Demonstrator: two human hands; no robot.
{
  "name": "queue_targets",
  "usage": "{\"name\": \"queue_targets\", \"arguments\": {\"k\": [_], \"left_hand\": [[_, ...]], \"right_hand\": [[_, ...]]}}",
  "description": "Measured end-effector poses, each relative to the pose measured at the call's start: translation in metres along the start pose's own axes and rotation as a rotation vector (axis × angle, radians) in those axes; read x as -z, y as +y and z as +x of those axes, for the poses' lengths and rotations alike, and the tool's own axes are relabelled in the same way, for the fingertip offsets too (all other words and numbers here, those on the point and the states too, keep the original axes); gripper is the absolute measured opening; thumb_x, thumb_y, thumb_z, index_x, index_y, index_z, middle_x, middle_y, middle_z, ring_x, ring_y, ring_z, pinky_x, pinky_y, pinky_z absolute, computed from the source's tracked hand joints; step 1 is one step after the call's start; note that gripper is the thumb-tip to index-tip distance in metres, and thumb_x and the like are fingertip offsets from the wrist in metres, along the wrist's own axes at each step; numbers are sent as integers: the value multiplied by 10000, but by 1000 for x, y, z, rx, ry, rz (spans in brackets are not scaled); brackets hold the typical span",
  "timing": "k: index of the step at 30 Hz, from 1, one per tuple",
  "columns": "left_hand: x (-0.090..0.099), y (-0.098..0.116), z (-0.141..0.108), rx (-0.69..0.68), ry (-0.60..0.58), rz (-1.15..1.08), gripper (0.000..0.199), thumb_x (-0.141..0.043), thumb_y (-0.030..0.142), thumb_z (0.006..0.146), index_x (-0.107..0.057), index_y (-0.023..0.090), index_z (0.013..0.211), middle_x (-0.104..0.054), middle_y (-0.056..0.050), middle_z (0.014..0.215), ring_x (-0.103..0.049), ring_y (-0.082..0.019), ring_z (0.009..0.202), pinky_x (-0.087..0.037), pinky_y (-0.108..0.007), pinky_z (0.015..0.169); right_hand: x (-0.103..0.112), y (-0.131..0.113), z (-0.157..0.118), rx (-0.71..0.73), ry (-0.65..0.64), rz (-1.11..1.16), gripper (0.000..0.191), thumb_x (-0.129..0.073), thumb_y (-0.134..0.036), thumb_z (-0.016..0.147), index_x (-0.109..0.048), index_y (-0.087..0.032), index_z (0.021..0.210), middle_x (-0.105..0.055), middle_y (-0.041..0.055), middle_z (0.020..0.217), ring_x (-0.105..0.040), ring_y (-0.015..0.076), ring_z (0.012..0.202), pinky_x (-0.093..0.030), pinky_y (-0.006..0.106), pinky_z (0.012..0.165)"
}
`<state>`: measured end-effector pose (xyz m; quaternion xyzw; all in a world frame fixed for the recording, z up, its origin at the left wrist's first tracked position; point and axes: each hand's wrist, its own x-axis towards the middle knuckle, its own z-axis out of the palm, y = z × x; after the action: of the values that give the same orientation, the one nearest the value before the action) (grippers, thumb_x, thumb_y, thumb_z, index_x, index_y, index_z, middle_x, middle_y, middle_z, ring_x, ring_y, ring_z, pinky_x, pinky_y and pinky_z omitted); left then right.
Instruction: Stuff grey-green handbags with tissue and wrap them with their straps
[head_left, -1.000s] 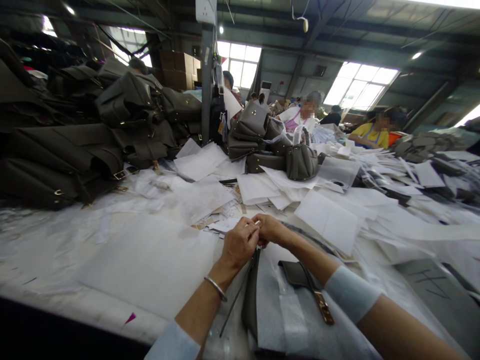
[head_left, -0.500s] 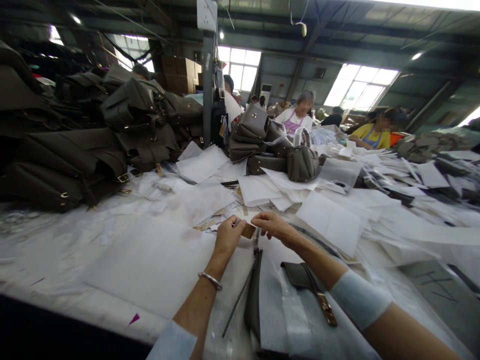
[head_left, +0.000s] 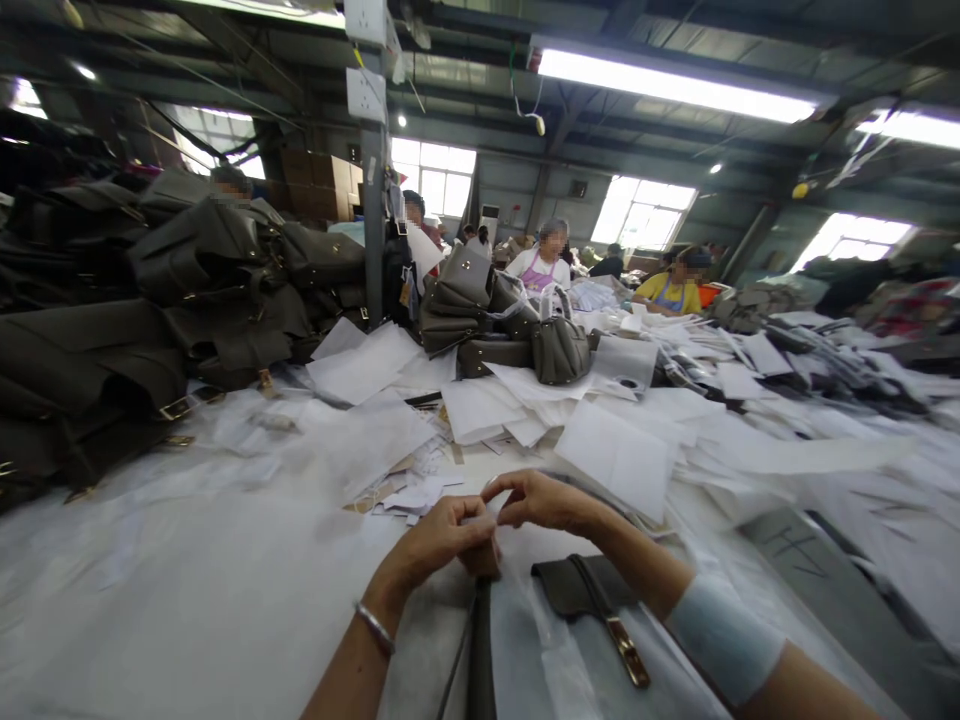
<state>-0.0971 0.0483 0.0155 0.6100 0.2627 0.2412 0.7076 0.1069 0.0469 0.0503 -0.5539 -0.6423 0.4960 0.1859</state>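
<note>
My left hand [head_left: 442,535] is closed in a pinch on a small brown tag [head_left: 484,560], just above the near edge of a grey-green handbag. Beside it my right hand [head_left: 534,503] has its fingers curled down close to the left fingertips. Whatever those right fingers pinch is too small to make out. The handbag [head_left: 482,660] lies below both hands, largely covered by a white sheet [head_left: 517,650]. Its strap flap [head_left: 574,585] with a gold clasp [head_left: 627,650] rests on top of the sheet.
Dark handbags [head_left: 82,360] are heaped at the left, and more bags [head_left: 562,350] stand at the back. White sheets [head_left: 615,450] and small paper tags [head_left: 420,490] cover the table. A post [head_left: 374,200] rises behind. Several people work farther off.
The view has shifted right and tilted up, so the scene sits lower and more to the left. My hands have come closer together, and the left now covers more of the tag.
</note>
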Motion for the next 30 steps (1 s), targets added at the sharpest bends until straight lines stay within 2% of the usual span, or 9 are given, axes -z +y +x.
{"name": "queue_targets", "arguments": {"k": [3,5,7,10,14,17,20,24,30], "left_hand": [[3,-2,0,-11,28,2,609,-517,743,808,-601,149,910,-725,-94,748,-628,-134,538,-408,-207,486],[5,-6,3,6,36,-13,674,-444,789,810,-594,150,965,-715,-82,724,-614,-134,478,-393,-205,433],[7,-9,6,25,67,-32,682,-459,802,787,-582,154,963,-693,-55,688,-594,-134,432,-381,-204,387],[10,-13,12,-18,196,-1,612,-564,750,747,-582,155,887,-636,0,620,-528,-93,385,-339,-181,363],[14,-14,17,-127,448,101,491,-611,648,737,-589,163,814,-601,23,629,-532,-91,439,-353,-190,405],[15,-15,16,-209,650,254,397,-569,580,793,-593,184,805,-614,15,673,-587,-128,557,-426,-228,505],[15,-17,13,-272,757,482,335,-519,523,845,-600,204,788,-626,8,705,-614,-159,677,-465,-276,654],[17,-25,14,-323,794,701,294,-476,472,879,-617,224,808,-656,-2,785,-610,-179,750,-448,-312,736],[20,-36,19,-336,764,805,270,-461,451,900,-611,237,834,-658,-9,839,-619,-189,800,-452,-315,748]], "right_hand": [[6,-7,-37,49,132,-166,346,-634,-171,753,-739,-198,1082,-682,-9,726,-576,118,633,-434,212,595],[7,-10,-66,56,168,-263,314,-636,-228,789,-738,-203,1085,-721,24,866,-633,157,749,-479,246,690],[9,-8,-94,58,212,-342,297,-634,-269,809,-736,-220,1084,-727,41,1004,-656,202,902,-498,288,812],[13,8,-125,24,303,-442,320,-614,-334,849,-711,-242,1140,-679,49,1212,-610,246,1122,-464,348,981],[13,44,-141,-41,362,-534,468,-555,-443,916,-620,-197,1308,-563,95,1400,-479,275,1320,-330,423,1147],[5,63,-141,-13,359,-617,474,-465,-473,974,-600,-194,1333,-571,100,1391,-455,282,1340,-270,483,1175],[-2,68,-140,43,371,-659,434,-412,-442,1009,-602,-207,1320,-611,88,1338,-504,270,1289,-248,511,1178],[-5,63,-146,53,370,-658,381,-418,-414,1016,-614,-217,1277,-643,71,1276,-548,249,1229,-232,518,1184],[-7,73,-168,45,381,-641,355,-434,-451,1011,-620,-256,1241,-655,40,1247,-563,231,1213,-235,510,1195]]}}
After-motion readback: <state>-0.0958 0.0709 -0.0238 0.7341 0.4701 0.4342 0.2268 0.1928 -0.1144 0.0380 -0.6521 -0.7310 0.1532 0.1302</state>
